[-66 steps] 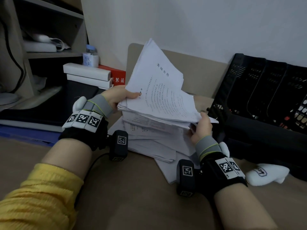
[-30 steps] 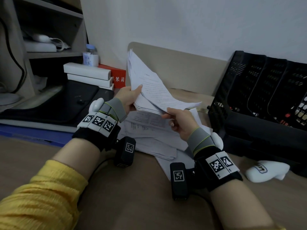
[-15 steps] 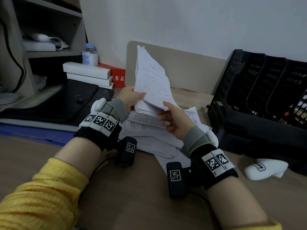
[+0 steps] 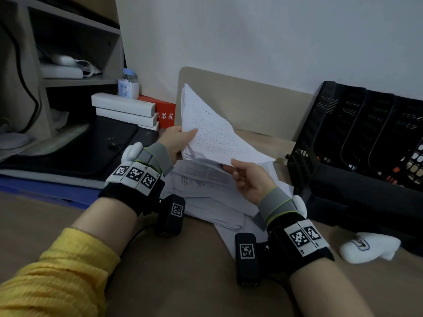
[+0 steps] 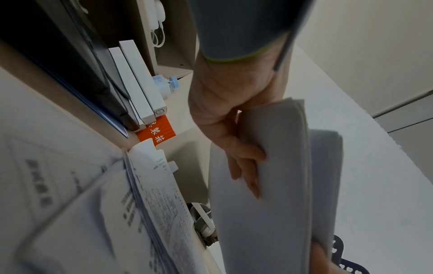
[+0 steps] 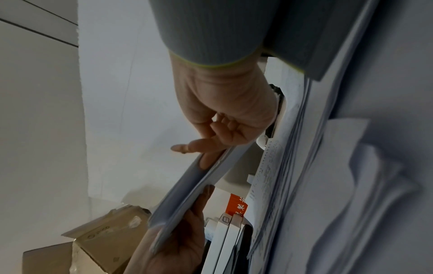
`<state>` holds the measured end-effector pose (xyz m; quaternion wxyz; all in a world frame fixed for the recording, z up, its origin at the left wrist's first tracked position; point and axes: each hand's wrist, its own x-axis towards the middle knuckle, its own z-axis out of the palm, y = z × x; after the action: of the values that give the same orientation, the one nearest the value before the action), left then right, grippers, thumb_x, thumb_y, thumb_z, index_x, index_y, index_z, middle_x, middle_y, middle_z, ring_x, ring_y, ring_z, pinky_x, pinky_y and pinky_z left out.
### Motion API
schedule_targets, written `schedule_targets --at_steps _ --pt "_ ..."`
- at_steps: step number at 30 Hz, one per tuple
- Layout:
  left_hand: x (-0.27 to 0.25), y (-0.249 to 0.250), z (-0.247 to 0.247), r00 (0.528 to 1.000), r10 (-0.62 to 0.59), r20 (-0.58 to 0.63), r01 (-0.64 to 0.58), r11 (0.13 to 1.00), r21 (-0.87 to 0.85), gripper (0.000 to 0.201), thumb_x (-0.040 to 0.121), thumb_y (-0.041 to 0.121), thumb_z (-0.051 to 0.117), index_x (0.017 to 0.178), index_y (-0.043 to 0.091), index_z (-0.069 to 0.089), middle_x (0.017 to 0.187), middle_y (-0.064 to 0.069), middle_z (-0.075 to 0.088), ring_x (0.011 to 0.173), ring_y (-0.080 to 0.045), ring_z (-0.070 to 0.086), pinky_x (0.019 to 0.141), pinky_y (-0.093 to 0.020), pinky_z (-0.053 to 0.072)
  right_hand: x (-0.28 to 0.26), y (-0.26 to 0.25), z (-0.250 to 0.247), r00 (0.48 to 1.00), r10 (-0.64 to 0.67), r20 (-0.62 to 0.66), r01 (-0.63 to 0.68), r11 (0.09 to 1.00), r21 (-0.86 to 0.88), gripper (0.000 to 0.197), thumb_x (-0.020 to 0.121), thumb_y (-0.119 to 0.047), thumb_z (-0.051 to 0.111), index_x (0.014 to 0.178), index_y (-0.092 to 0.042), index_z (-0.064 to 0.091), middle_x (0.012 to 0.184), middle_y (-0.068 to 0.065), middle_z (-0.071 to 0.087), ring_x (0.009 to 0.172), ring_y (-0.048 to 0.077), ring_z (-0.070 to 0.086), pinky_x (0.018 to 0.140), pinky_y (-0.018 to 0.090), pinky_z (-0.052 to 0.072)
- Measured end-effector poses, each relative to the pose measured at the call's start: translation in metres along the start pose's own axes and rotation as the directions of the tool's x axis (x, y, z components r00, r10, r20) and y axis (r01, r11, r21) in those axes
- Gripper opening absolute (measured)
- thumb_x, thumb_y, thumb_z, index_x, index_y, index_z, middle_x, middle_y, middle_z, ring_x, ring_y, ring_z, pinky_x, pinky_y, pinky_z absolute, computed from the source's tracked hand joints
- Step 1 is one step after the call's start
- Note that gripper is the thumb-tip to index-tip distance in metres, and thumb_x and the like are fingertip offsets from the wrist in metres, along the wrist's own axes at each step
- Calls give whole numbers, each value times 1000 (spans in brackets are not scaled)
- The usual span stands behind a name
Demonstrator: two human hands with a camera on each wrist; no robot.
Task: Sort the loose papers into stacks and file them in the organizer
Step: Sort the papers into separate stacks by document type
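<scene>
A sheaf of printed white papers (image 4: 210,131) is held tilted above the table between both hands. My left hand (image 4: 177,139) grips its left edge, thumb on top, fingers (image 5: 243,163) curled underneath the sheaf (image 5: 269,166). My right hand (image 4: 248,177) pinches the lower right corner; the right wrist view shows a finger (image 6: 208,159) tucked between the sheets (image 6: 194,185). Under them lies a messy pile of loose papers (image 4: 206,197). The black mesh organizer (image 4: 366,143) stands at the right, its slots facing me.
White boxes (image 4: 123,110) and a red carton (image 4: 166,112) are stacked at the back left beside a small bottle (image 4: 128,86). A black mat (image 4: 87,147) lies left. A white object (image 4: 368,247) rests near the organizer's base. A beige board (image 4: 251,106) leans on the wall.
The sheaf, spread wide and flat at first, was gathered and stood nearly upright; now it tilts back down to the right, with the right hand holding its lower right corner.
</scene>
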<state>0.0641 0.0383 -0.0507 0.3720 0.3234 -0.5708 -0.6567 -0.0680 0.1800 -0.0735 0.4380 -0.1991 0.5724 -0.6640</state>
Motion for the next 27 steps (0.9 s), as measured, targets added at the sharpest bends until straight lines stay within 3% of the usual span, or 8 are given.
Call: schedule_targets --at_steps 7,12,14,17,20,22,24,27 --pt "-2 0 2 1000 15 12 -15 1000 25 36 96 11 56 126 -10 54 125 -22 62 111 -35 63 97 -45 50 -3 2 -2 999 37 20 -33 987 -155 11 93 -27 60 89 -17 58 57 -5 69 34 0 48 32 11 25" --pt "0 4 -5 997 74 -5 -74 997 -3 31 99 12 51 124 -6 55 116 -17 65 91 -26 67 79 -33 58 9 0 -18 973 -28 -229 16 998 -55 21 91 -21 58 73 -20 47 60 -5 48 29 4 29 31 10 15" --pt "0 10 -10 996 92 0 -92 996 1 22 98 14 53 114 0 60 101 -11 68 79 -17 67 68 -26 60 9 -1 -27 945 -74 -318 67 997 -33 19 90 -12 58 75 -19 47 65 -2 44 39 8 36 31 9 21" --pt "0 18 -20 994 97 58 -101 992 73 16 96 21 57 103 7 62 96 -6 71 79 -15 69 71 -27 59 7 -2 -32 960 -68 -271 93 992 81 5 92 -10 55 94 -11 59 73 2 60 48 13 60 34 11 38" --pt "-2 22 -25 982 78 170 -99 988 119 20 96 25 57 107 9 62 95 -5 73 79 -15 72 67 -26 60 6 -1 -30 998 -40 -51 48 983 177 23 95 -19 51 111 -7 63 95 8 72 79 21 68 62 29 59" --pt "-5 24 -24 970 79 228 -119 979 166 18 96 27 55 100 13 65 93 -3 74 74 -12 73 60 -23 58 4 0 -29 999 -54 6 53 993 105 26 97 -22 51 118 -10 60 111 9 69 94 26 66 83 41 56" --pt "-7 25 -24 963 109 246 -156 971 182 20 97 30 54 100 14 66 100 -5 73 81 -14 73 68 -27 59 6 -1 -29 991 -131 11 130 990 48 31 96 -21 54 126 -13 55 119 9 66 102 30 65 88 47 54" --pt "-10 24 -22 957 144 253 -199 958 208 33 95 36 55 116 11 64 114 -9 71 101 -24 69 87 -38 56 7 -3 -28 949 -308 -70 310 951 13 22 96 -13 54 118 -17 56 105 2 68 91 23 67 74 38 56"
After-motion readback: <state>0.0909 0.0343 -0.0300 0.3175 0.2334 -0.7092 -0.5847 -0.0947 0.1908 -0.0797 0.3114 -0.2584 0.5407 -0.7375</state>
